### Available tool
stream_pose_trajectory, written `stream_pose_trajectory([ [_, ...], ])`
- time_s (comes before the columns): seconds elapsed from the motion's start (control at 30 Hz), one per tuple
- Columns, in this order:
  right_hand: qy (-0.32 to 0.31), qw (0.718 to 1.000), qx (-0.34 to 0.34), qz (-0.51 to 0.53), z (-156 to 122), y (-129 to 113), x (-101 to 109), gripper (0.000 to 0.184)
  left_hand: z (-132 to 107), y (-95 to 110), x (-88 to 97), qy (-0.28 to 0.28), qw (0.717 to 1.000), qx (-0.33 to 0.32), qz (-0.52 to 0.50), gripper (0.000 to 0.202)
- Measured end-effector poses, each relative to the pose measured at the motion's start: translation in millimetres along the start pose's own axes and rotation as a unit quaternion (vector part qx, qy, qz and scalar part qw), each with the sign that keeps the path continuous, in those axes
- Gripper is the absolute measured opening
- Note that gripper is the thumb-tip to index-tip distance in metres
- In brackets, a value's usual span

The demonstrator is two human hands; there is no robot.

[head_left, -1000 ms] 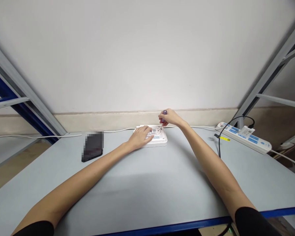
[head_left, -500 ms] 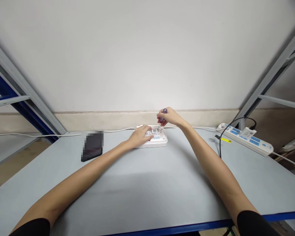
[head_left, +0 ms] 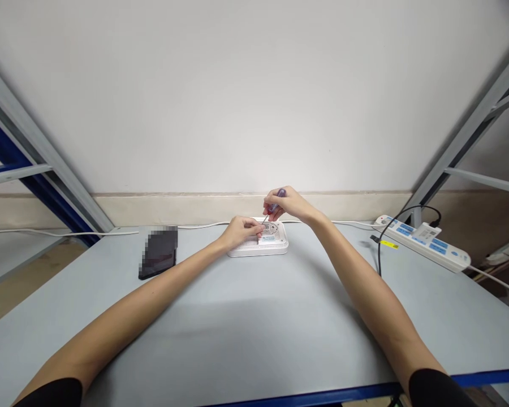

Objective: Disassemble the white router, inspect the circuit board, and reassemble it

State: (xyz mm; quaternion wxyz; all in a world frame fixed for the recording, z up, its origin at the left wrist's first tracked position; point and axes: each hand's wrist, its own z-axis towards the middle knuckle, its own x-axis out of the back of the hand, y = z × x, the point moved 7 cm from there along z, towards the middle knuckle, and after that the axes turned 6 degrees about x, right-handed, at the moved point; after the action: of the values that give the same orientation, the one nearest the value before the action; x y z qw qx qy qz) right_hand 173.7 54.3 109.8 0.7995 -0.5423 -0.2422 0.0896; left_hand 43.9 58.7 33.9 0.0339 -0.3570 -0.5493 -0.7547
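A white vented box (head_left: 275, 246), router-like, with labels on its upper face, lies flat against the back of the table. My left hand (head_left: 238, 232) rests over its left part, thumb and fingers pinched together near the middle. Whatever sits between those fingertips is too small to make out. Above the box, my right hand (head_left: 290, 203) is closed round the purple handle of a screwdriver (head_left: 281, 193). The screwdriver tilts, its thin shaft running down and left to the left fingertips; they hide the tip.
A dark phone-like slab (head_left: 159, 254) lies at left, partly pixelated. On the right is a white power strip (head_left: 422, 240) with a plugged-in adapter (head_left: 426, 233) and a black cable (head_left: 379, 257) with a yellow tag. A white cord (head_left: 203, 225) runs along the wall. Metal frame posts flank the table.
My left fingers have drawn together into a pinch near the screwdriver's tip. My right hand and the screwdriver have shifted slightly left, and the shaft leans more. More of the box's face shows.
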Motion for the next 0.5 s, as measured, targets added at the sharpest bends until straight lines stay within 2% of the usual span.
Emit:
stream_pose_trajectory([
  [0.13, 0.013, 1.0, -0.011, -0.017, 0, 2, 6, 0.014, 1, 1, 13.5, -0.034, 0.998, 0.023, 0.046, 0.039],
  [0.27, 0.025, 0.999, -0.013, -0.042, -2, 2, 13, 0.014, -2, -2, 42.5, -0.068, 0.99, 0.051, 0.117, 0.03],
  [0.4, 0.021, 0.998, -0.018, -0.05, -2, 4, 16, 0.014, -11, -23, 68.6, -0.13, 0.966, 0.117, 0.188, 0.03],
  [0.5, 0.017, 0.998, -0.022, -0.051, -2, 6, 17, 0.014, -21, -43, 74.9, -0.179, 0.944, 0.176, 0.215, 0.029],
])
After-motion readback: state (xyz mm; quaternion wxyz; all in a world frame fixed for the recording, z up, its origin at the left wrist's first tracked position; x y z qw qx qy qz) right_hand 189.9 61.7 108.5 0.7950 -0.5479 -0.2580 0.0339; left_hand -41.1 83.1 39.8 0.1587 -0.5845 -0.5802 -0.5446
